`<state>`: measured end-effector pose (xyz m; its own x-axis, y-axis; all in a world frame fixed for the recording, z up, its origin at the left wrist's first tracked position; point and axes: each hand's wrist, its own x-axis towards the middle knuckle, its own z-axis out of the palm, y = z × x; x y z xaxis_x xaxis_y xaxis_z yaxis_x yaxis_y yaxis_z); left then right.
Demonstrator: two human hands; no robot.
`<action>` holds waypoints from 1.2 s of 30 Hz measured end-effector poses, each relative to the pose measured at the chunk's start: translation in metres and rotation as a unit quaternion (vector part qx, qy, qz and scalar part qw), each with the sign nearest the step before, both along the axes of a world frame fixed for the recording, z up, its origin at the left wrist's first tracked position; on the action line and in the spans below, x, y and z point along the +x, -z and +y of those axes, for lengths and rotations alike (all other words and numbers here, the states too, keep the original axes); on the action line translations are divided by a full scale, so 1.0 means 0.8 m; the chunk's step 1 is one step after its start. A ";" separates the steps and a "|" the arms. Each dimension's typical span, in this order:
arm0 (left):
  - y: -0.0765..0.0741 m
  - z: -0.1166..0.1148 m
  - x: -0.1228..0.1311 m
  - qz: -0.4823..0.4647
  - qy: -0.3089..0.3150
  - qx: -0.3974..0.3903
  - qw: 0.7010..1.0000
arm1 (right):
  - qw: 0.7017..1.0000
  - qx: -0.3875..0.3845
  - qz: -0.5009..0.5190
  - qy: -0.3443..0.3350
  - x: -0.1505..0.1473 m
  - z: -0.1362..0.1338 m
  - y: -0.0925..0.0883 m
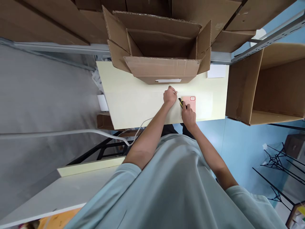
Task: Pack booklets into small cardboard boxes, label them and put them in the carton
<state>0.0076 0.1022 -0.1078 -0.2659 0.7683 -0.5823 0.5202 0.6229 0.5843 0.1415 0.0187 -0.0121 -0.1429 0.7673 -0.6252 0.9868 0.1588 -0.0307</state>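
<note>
My right hand (189, 117) is wrapped around a black and yellow utility knife (180, 102), whose tip points away from me and to the left. Under that hand lies a flat pink booklet or thin box (190, 101) with a red-outlined label in its upper corner. Just to the left, my left hand (170, 96) is closed in a pinch above the pale yellow tabletop (135, 98). Whatever its fingers hold, if anything, is too small to make out. Beyond both hands stands an open cardboard box (166, 67) with its flaps spread and a white label on its front.
A large open carton (243, 89) stands at the table's right side. Several brown boxes (147, 8) fill a metal shelf at the back. A white object (216, 71) lies at the far right corner. A white cable (95, 131) runs in from the left.
</note>
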 end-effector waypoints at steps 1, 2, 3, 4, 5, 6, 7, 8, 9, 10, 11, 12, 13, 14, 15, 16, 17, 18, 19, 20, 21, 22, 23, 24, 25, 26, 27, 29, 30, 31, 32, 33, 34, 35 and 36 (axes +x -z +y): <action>0.000 0.000 0.000 0.003 0.004 -0.001 1.000 | 1.000 0.000 -0.003 -0.002 0.001 -0.007 -0.001; 0.000 -0.001 0.000 0.006 0.008 -0.002 1.000 | 1.000 0.000 -0.006 -0.004 0.002 -0.014 -0.001; -0.001 -0.001 0.000 0.009 0.012 -0.002 1.000 | 1.000 -0.003 -0.009 -0.005 0.004 -0.022 -0.001; -0.001 -0.001 0.000 0.012 0.016 -0.001 1.000 | 1.000 -0.007 -0.012 -0.006 0.006 -0.030 -0.002; -0.001 -0.001 0.000 0.014 0.020 0.000 1.000 | 1.000 -0.013 -0.013 -0.007 0.008 -0.038 -0.002; -0.001 -0.001 0.000 0.015 0.024 0.000 1.000 | 1.000 -0.017 -0.013 -0.007 0.011 -0.047 -0.001; -0.001 -0.001 0.000 0.014 0.026 0.000 1.000 | 1.000 -0.021 -0.012 -0.007 0.013 -0.055 -0.001; -0.001 -0.001 -0.001 0.012 0.028 0.000 1.000 | 1.000 -0.024 -0.010 -0.007 0.016 -0.064 0.000; -0.001 -0.002 -0.001 0.011 0.029 0.000 1.000 | 1.000 -0.026 -0.007 -0.006 0.019 -0.073 0.002; 0.000 -0.002 -0.002 0.011 0.030 0.001 0.999 | 1.000 -0.028 -0.004 -0.005 0.022 -0.083 0.003; 0.000 -0.003 -0.002 0.011 0.031 0.002 0.999 | 1.000 -0.030 -0.001 -0.004 0.026 -0.093 0.005; 0.000 -0.003 -0.002 0.012 0.032 0.002 0.999 | 0.999 -0.033 0.002 -0.003 0.029 -0.103 0.006; 0.001 -0.004 -0.003 0.014 0.033 0.002 0.999 | 0.999 -0.036 0.004 -0.004 0.033 -0.113 0.008; 0.001 -0.005 -0.003 0.015 0.034 0.002 0.999 | 0.999 -0.039 0.006 -0.005 0.036 -0.122 0.009; 0.001 -0.006 -0.003 0.016 0.036 0.002 0.999 | 0.999 -0.044 0.007 -0.008 0.039 -0.132 0.009; 0.001 -0.006 -0.002 0.016 0.038 0.003 0.999 | 0.999 -0.049 0.009 -0.011 0.042 -0.141 0.008; 0.001 -0.006 -0.002 0.017 0.040 0.005 0.999 | 0.998 -0.055 0.009 -0.014 0.045 -0.149 0.007; 0.000 -0.006 -0.001 0.018 0.042 0.006 0.999 | 0.998 -0.062 0.009 -0.017 0.047 -0.156 0.005; 0.000 -0.006 -0.001 0.021 0.042 0.006 0.999 | 0.997 -0.070 0.009 -0.020 0.049 -0.162 0.002; -0.002 -0.005 0.000 0.023 0.039 0.005 0.999 | 0.997 -0.078 0.009 -0.022 0.051 -0.167 -0.003; -0.004 -0.005 0.001 0.023 0.035 0.002 0.999 | 0.996 -0.087 0.010 -0.022 0.053 -0.171 -0.008; -0.007 -0.006 0.002 0.020 0.031 -0.002 0.999 | 0.995 -0.094 0.011 -0.020 0.055 -0.174 -0.014; -0.011 -0.007 0.003 0.015 0.027 -0.006 0.999 | 0.995 -0.099 0.012 -0.016 0.058 -0.174 -0.021; -0.018 -0.010 0.004 0.007 0.024 -0.008 1.000 | 0.995 -0.100 0.014 -0.007 0.063 -0.174 -0.029; -0.028 -0.014 0.005 -0.004 0.022 -0.007 1.000 | 0.995 -0.094 0.016 0.005 0.068 -0.171 -0.037; -0.040 -0.020 0.006 -0.012 0.022 -0.002 1.000 | 0.996 -0.081 0.019 0.020 0.074 -0.167 -0.047; -0.056 -0.028 0.007 -0.031 0.017 0.011 0.999 | 0.997 -0.059 0.024 0.037 0.082 -0.160 -0.057; -0.095 -0.047 0.014 -0.049 0.016 0.049 0.997 | 0.997 0.006 0.040 0.071 0.098 -0.139 -0.079; -0.118 -0.057 0.020 -0.057 0.014 0.072 0.996 | 0.994 0.048 0.052 0.084 0.106 -0.125 -0.091; -0.142 -0.066 0.028 -0.073 0.013 0.100 0.992 | 0.989 0.093 0.069 0.093 0.114 -0.106 -0.103; -0.166 -0.073 0.038 -0.111 0.018 0.131 0.985 | 0.982 0.140 0.090 0.094 0.121 -0.085 -0.116; -0.189 -0.076 0.050 -0.151 0.029 0.161 0.975 | 0.972 0.188 0.114 0.088 0.127 -0.060 -0.130; -0.213 -0.075 0.064 -0.189 0.045 0.191 0.962 | 0.959 0.235 0.140 0.074 0.132 -0.032 -0.146; -0.236 -0.069 0.078 -0.215 0.057 0.216 0.951 | 0.944 0.281 0.163 0.055 0.137 -0.002 -0.163; -0.260 -0.057 0.091 -0.226 0.057 0.246 0.941 | 0.928 0.323 0.182 0.033 0.140 0.031 -0.181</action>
<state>0.0803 0.0563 0.1002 0.0242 0.9829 -0.1826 0.1974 0.1743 0.9647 0.2533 0.0436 0.1328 -0.1935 0.9799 0.0490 0.9379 0.1995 -0.2837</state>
